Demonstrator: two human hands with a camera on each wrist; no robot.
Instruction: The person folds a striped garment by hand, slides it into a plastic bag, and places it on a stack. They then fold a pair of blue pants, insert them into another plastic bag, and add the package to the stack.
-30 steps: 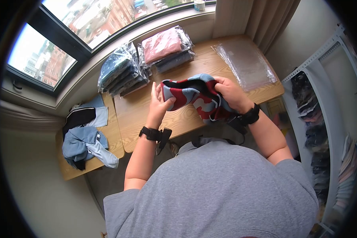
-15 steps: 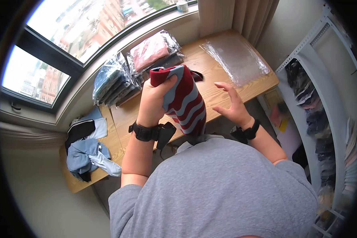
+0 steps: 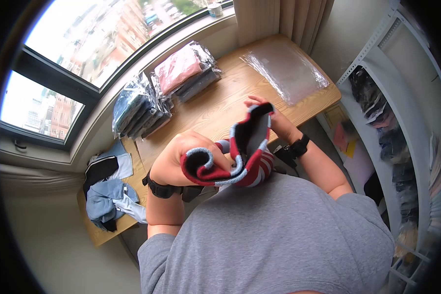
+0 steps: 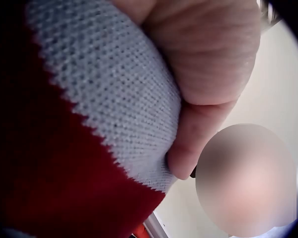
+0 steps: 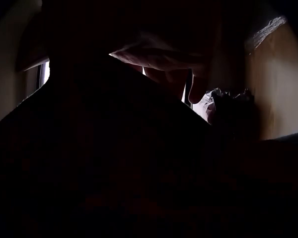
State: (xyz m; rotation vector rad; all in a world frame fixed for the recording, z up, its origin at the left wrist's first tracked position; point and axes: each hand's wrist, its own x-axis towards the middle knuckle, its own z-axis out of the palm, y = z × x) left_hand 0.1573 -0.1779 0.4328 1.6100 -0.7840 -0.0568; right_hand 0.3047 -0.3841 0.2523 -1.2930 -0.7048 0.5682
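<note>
A knitted item (image 3: 237, 179) in dark red and light blue, with a black inside, hangs between both hands close to the grey shirt. The left hand (image 3: 183, 157) grips its left part, where the edge curls over; in the left wrist view the fingers (image 4: 203, 59) bend round the blue-and-red knit (image 4: 109, 94). At the item's right upper edge, the right hand (image 3: 279, 122) holds the fabric, its thumb side partly hidden behind the cloth. The right wrist view is mostly dark, with some fingers (image 5: 164, 62) showing above the cloth.
Bagged folded clothes (image 3: 179, 71) and another bagged stack (image 3: 137, 108) lie along the window side of the wooden table (image 3: 230, 83). Clear plastic bags (image 3: 289, 73) lie at its far right. Loose clothes (image 3: 105, 201) rest on the left side table. A shelf rack (image 3: 392, 98) stands right.
The left hand has lowered and turned with the knitted item, whose opening now faces up. The right hand, off the item half a second ago, has taken hold of its edge again.
</note>
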